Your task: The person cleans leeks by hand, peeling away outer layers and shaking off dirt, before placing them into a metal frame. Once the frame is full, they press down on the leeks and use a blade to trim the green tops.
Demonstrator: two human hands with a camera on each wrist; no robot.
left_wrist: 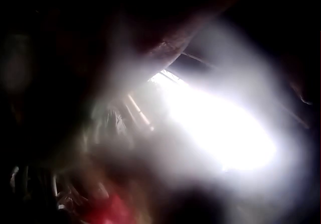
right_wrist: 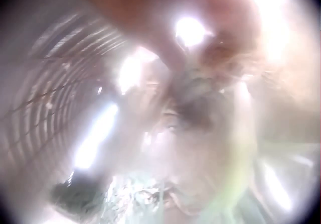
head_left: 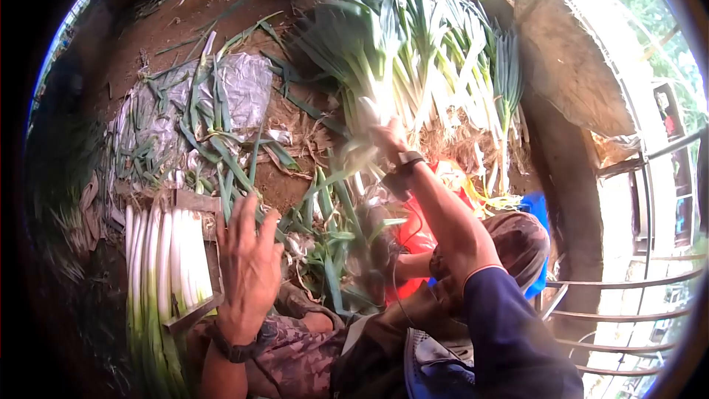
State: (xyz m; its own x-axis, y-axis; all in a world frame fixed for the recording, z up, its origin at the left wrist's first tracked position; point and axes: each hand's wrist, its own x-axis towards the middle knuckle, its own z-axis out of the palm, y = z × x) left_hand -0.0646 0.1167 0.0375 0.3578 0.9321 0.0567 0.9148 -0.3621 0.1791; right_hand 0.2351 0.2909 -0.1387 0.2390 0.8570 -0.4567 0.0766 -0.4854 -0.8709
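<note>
Two hands: the left hand (head_left: 247, 266) is raised with fingers spread wide and straight, holding nothing; the right hand (head_left: 389, 140) is closed round a leek (head_left: 360, 120).
Held leek: it is up in front of the person, between the lap and the heaped leeks (head_left: 413, 52), its pale shank in the fist and its leaves smeared by motion.
Trimmed stalks: white leek stalks (head_left: 166, 251) lie side by side in a wooden frame (head_left: 199, 203), just beside and below the left hand.
Ground: cut green leaves (head_left: 325, 236) are strewn over bare earth and a crumpled plastic sheet (head_left: 236, 89).
Lettering: a dark strap sits on each wrist; any marking on them is too small to read.
Head view only: it shows both hands, the dark blue sleeve (head_left: 509, 332), a red thing (head_left: 413, 233) and a blue thing (head_left: 538, 210) by the knee, and a metal railing (head_left: 628, 281) at right.
Left wrist view: mostly black, with a white glare and a red smear at the bottom; no hand or leek can be told apart.
Right wrist view: heavily blurred; a brownish finger shape up top and pale green streaks low down.
Cut off: the heap's far end runs out of view.
</note>
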